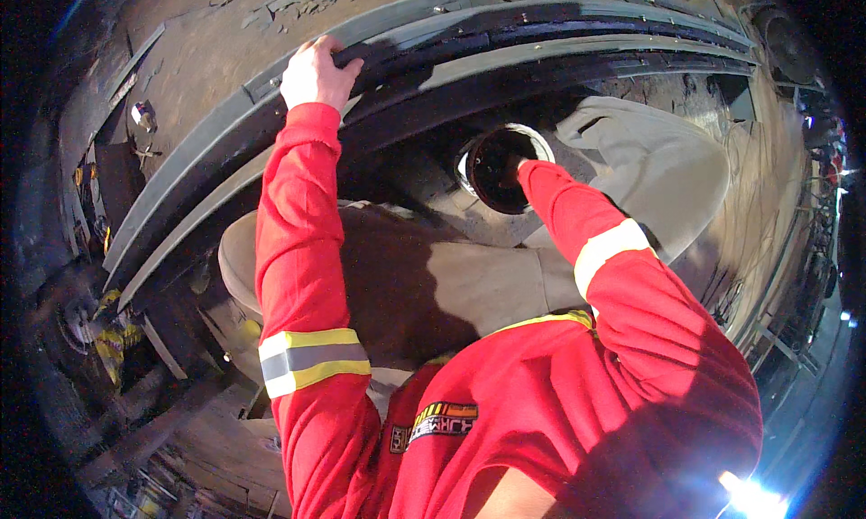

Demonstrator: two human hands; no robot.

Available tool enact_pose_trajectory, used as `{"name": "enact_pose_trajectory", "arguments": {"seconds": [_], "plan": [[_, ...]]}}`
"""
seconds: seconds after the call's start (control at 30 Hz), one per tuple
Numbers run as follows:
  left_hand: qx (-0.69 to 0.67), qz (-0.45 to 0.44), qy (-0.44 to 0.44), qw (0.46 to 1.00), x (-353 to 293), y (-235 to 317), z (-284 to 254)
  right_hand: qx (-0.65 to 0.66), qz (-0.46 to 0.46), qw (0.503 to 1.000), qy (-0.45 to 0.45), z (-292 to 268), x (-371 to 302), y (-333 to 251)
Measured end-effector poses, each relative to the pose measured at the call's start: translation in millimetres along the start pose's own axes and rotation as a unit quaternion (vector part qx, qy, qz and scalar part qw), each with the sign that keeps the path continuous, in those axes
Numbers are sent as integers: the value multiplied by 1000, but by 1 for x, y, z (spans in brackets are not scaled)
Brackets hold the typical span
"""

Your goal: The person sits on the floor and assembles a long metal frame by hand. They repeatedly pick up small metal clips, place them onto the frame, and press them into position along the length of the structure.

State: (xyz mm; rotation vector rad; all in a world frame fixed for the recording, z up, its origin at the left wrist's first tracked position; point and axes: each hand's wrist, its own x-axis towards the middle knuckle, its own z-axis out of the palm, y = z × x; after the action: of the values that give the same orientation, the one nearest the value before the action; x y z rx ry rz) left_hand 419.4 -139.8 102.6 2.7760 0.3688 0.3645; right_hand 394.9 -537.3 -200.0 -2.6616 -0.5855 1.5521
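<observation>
My left hand (319, 75) grips the edge of a long grey metal beam (209, 133), fingers over its outer side and thumb apart on the near side. Bolts or studs show along the beam, which looks curved in this wide view. My right hand (522, 165) reaches down into a round bucket (538, 140) with a pale rim and dark inside. Its fingers are hidden in there, so what they hold does not show. The bucket stands between my legs, close to the beam.
A second metal rail (221, 197) runs alongside the beam, nearer to me. My bent legs in tan trousers (663, 163) flank the bucket. A small white-and-dark object (142, 116) lies on the brown floor at left. Yellow-and-black material (113, 343) lies lower left. A bright lamp (753, 496) glares at lower right.
</observation>
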Motion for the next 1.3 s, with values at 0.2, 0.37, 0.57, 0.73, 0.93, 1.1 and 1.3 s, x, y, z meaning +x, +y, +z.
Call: {"name": "enact_pose_trajectory", "arguments": {"seconds": [0.2, 0.37, 0.57, 0.73, 0.93, 1.1, 1.3], "plan": [[-33, 27, -2, 999, 2, 6, 6, 118, 63, 978, 158, 65, 56, 19], [-44, 22, -4, 999, 0, 2, -2, 75, 7, 967, 242, 68, 62, -10], [-62, 6, -20, 998, -1, 0, 3, 158, 63, 962, 214, 48, 22, -29], [-56, 16, -15, 998, 1, 2, 2, 196, 91, 957, 194, 31, 3, -39], [-63, 14, -19, 998, 3, 5, 2, 156, 91, 971, 158, -19, -47, -70], [-57, 16, -11, 998, 1, 0, 3, 52, 8, 986, 160, -45, -75, -94], [-52, 18, -11, 998, -2, -5, 2, -15, -55, 985, 160, -77, -108, -126]]}}
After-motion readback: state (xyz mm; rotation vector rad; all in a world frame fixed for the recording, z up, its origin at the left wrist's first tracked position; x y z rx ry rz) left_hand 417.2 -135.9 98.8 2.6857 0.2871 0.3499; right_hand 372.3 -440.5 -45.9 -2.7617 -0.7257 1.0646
